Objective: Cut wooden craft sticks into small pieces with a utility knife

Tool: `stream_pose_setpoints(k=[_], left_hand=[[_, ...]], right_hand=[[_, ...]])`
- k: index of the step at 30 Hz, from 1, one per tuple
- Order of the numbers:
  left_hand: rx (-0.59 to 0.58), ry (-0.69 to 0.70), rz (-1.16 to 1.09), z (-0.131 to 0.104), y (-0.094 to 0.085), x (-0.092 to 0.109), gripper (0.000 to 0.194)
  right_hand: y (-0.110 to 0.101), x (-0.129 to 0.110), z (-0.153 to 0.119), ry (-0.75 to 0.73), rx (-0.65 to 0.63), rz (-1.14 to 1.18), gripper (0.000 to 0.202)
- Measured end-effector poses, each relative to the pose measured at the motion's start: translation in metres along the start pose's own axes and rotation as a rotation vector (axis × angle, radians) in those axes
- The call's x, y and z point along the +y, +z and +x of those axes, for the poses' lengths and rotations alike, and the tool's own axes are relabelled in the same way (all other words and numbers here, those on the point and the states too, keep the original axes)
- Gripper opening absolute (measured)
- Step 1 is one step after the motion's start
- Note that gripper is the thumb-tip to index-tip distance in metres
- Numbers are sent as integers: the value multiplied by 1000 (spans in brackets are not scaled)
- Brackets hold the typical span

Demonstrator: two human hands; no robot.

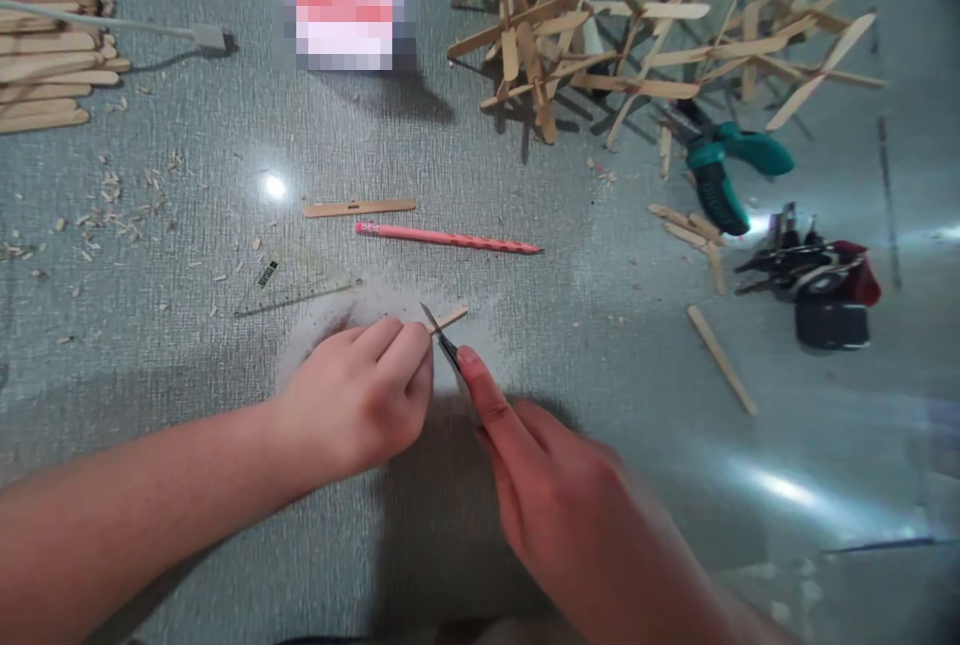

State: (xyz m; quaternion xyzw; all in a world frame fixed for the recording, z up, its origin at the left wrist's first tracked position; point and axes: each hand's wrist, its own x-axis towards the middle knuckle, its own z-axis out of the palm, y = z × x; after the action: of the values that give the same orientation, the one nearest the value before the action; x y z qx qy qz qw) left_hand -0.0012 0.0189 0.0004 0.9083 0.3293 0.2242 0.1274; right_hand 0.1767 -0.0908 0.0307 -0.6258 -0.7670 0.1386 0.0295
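Observation:
My left hand (367, 390) is closed round a wooden craft stick (454, 317), and only the stick's far end sticks out past the knuckles. In my right hand (544, 465) is a utility knife (448, 347), with the thumb along its handle. Its blade lies across the stick, close beside my left fingers. Pale dust (487, 325) coats the table around both hands. Just beyond them are a pink pencil (457, 240), a clear set square (300, 283) and another craft stick (360, 209) with a small dark mark or slot at its middle.
Stacked craft sticks (49, 70) and a white cable (135, 23) are at the far left. Crossed-stick pieces (540, 55) pile up at the back right, near green-handled pliers (720, 175). A dark metal tool (814, 270) and a loose stick (721, 360) lie to the right.

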Motion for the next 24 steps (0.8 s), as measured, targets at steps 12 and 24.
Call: stream_pose_setpoints(k=[12,24], left_hand=[[5,192,185,-1,-6,-6,22],[40,177,109,-1,-7,-2,16]], right_hand=[[3,0,-9,25,35,131,59],[2,0,-10,82,-7,281,67]])
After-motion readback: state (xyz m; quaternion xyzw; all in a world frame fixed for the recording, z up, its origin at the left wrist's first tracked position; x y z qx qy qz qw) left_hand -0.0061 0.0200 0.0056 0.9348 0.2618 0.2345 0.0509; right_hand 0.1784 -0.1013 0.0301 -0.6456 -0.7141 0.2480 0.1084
